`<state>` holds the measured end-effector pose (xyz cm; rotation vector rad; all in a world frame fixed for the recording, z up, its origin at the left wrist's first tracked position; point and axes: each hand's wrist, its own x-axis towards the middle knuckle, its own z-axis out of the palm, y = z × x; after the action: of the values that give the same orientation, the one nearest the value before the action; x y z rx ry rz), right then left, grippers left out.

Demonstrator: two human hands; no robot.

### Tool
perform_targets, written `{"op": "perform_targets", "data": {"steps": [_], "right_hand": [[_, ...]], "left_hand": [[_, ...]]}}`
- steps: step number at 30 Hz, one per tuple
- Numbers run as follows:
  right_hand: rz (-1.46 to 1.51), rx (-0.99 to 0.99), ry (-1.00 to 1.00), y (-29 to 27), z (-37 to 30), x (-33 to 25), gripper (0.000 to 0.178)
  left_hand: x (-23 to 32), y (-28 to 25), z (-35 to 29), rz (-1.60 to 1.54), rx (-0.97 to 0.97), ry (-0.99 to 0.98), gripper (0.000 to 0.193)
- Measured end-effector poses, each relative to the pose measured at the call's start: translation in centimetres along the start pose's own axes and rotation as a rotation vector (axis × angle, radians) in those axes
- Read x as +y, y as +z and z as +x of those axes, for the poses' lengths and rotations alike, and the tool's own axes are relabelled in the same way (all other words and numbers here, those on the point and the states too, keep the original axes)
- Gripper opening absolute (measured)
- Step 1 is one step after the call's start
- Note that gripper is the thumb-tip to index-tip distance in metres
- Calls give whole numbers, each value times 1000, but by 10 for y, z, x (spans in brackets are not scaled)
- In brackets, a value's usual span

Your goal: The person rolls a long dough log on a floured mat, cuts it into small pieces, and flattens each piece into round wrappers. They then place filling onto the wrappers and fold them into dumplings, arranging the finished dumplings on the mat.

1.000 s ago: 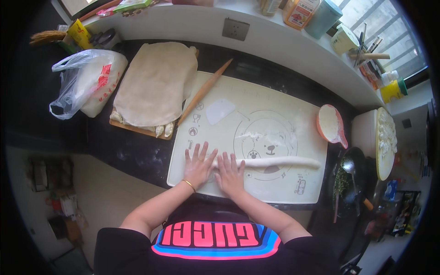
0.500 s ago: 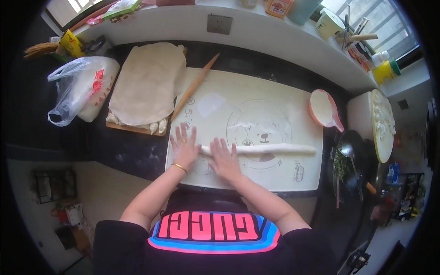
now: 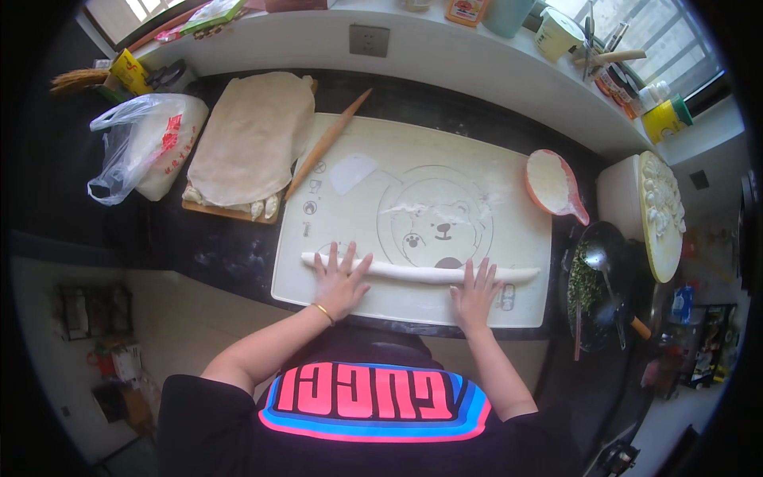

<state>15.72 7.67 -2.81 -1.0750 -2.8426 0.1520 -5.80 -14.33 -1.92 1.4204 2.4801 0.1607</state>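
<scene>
- A person's left hand is lying open, palm down with fingers apart, across the left part of a white dough rope, gripping nothing.
- The right hand is likewise resting flat and spread, its fingers crossing the rope toward its right end, nothing clasped.
- The rope is stretching along the near edge of a pale printed mat, which is covering the middle of a black counter.
- A white scraper is lying near the mat's far left corner; a wooden rolling pin is slanting along its left edge.
- A pink bowl of white powder is sitting by the far right corner.
- Beyond the left edge, a dough sheet is draping a wooden board, beside a plastic bag.
- Past the right edge, a dark pan is holding chopped greens.
- Above, a wall socket is facing the counter, and daylight is entering through a barred window.
</scene>
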Motion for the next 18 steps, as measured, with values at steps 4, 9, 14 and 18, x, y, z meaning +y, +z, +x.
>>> {"op": "perform_targets", "data": {"steps": [4,9,14,18], "right_hand": [[-35,-10,34,-10,55,4,66],[8,9,79,-11,103,22,66],[-19,7,140,-13,84,51,67],[8,93,-23,-17,107,42,64]], "left_hand": [[10,-18,74,-27,89,-326,63],[-5,-27,117,105,194,-396,67],[62,-17,119,81,155,-252,68],[144,-17,142,-77,84,-196,63]]}}
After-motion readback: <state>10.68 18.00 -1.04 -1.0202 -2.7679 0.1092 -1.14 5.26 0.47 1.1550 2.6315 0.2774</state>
